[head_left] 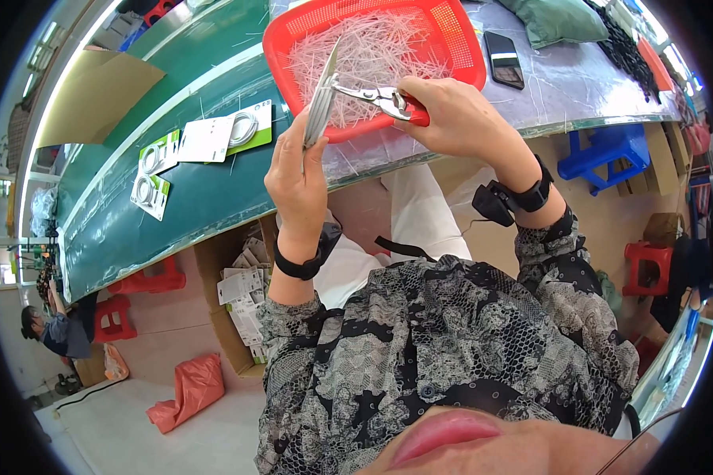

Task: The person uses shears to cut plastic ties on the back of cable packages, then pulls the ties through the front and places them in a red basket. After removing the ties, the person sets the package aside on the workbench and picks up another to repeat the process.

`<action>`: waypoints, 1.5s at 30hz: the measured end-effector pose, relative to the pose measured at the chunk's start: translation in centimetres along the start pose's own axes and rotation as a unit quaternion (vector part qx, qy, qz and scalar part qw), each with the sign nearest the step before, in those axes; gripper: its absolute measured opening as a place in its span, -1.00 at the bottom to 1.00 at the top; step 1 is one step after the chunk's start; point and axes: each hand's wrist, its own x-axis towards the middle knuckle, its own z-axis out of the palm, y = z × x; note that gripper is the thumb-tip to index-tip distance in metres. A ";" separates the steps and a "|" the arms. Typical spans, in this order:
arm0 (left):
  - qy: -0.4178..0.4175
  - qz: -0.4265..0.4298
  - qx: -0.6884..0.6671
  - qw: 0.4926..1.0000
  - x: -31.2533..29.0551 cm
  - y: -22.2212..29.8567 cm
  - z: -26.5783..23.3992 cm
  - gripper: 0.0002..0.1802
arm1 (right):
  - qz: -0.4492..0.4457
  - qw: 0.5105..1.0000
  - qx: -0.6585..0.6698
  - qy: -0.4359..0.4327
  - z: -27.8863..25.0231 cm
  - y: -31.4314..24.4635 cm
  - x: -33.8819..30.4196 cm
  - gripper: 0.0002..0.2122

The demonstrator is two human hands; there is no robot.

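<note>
My left hand [296, 172] pinches a cable card [320, 107] upright, seen almost edge-on, with a white coiled cable on its face. Closed around the red handles of a pair of cutting pliers [382, 98] is my right hand [461, 119]. The silver jaws point left and reach the edge of the card; whether they touch it is hard to make out. Both hands are over the near side of a red plastic basket [274, 46], which holds a heap of thin clear plastic strips [364, 47].
More carded white cables [244, 127] lie on the green tabletop [107, 229] to the left. A black phone [504, 59] sits right of the basket. Below the table, a cardboard box [214, 273] holds several cards; a blue stool [606, 158] stands at right. Another person [59, 328] is far left.
</note>
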 end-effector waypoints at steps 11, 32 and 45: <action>-0.022 -0.041 -0.011 0.999 -0.6 0.1 -0.8 -0.57 | -0.025 0.999 0.006 -0.031 -1.2 -0.3 0.2 -0.78; 0.009 -0.403 -0.183 0.897 -11.6 2.7 -8.2 -0.59 | -0.206 0.910 0.248 0.261 9.5 -9.7 1.3 -0.76; -0.020 -0.378 0.377 0.845 -20.5 -6.7 -21.0 -0.48 | -0.078 0.942 -0.166 0.281 2.6 9.2 6.4 -0.70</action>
